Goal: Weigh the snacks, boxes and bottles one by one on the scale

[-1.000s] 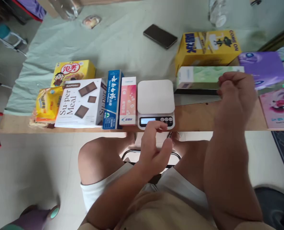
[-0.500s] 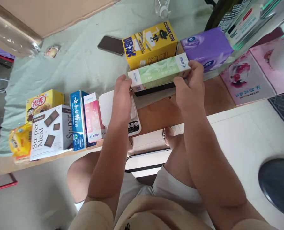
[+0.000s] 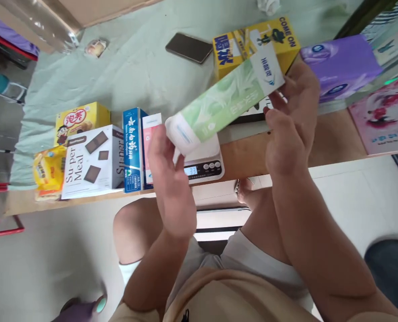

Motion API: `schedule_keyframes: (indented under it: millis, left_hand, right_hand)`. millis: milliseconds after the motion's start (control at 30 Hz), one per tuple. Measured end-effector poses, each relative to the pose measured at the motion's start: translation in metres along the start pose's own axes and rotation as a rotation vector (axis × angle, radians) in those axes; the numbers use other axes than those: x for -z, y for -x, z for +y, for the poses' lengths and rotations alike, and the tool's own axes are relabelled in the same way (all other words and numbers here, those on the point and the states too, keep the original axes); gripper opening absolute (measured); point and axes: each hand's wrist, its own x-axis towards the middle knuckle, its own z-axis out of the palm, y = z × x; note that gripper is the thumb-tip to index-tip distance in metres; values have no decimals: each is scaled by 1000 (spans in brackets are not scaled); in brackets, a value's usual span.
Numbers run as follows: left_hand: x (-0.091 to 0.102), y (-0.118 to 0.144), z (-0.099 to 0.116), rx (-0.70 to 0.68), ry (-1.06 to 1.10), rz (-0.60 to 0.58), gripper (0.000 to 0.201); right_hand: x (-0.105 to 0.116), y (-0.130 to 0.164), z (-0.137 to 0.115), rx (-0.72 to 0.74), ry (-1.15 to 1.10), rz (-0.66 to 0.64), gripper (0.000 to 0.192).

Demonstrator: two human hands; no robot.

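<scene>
Nearest, below the table front, are the person's bare knees (image 3: 137, 223), and above them both hands work over the wooden edge (image 3: 326, 138). The left hand (image 3: 174, 188) has its fingers at the lower left end of a long green-and-white carton (image 3: 224, 100), with the thumb a little apart from them; I cannot tell how firmly they press. The right hand (image 3: 293, 116) holds the other, raised end between fingers and thumb, so the carton is slanting. Its left part is above the white digital scale (image 3: 204, 165), whose display is lit; whether they touch, I cannot tell. If the left fingers slip, this end could drop hard on the scale, or push it towards the edge, which is very near. On the left, the pink carton (image 3: 150, 129) stands close beside the scale, then the blue toothpaste box (image 3: 133, 147), so a wide sideways swing might knock them. To the right, the wooden strip gives more room. Behind the raised end, the yellow box (image 3: 241, 40) and the purple tissue pack (image 3: 341, 67) limit the movement; farther left, around the phone (image 3: 189, 47), the green cloth (image 3: 135, 76) offers wider space.
</scene>
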Motion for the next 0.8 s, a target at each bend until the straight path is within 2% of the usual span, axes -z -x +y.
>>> schedule_keyframes:
  millis: [100,133,200,300,400,467,600,700,800]
  left_hand:
    - [12,55,-7,187,38,101,73]
    - [11,70,-11,196,55,137,70]
    - [7,93,-18,202,91,63,67]
    - [7,104,-18,165,152,-59,68]
    - [16,95,-14,126,168,-36,68]
    - [23,85,-12,96,182,20,60]
    - [30,67,-15,-65,256,90,21]
    - [32,57,-18,-139,266,189,13]
    - [35,50,-20,-153,276,230,10]
  right_hand:
    - [-35,7,-1,-16,-112,-112,55]
    - [-47,8,1,-27,-119,-153,54]
    - [-70,8,6,-51,-92,-230,52]
    - [-99,7,15,-79,-16,-274,49]
    - [-116,7,22,-117,52,-233,45]
    - [-118,8,24,-130,91,-214,39]
    - [-102,8,19,-85,130,-177,29]
    - [-88,7,15,-36,118,-157,25]
    - [-79,6,18,9,139,-147,23]
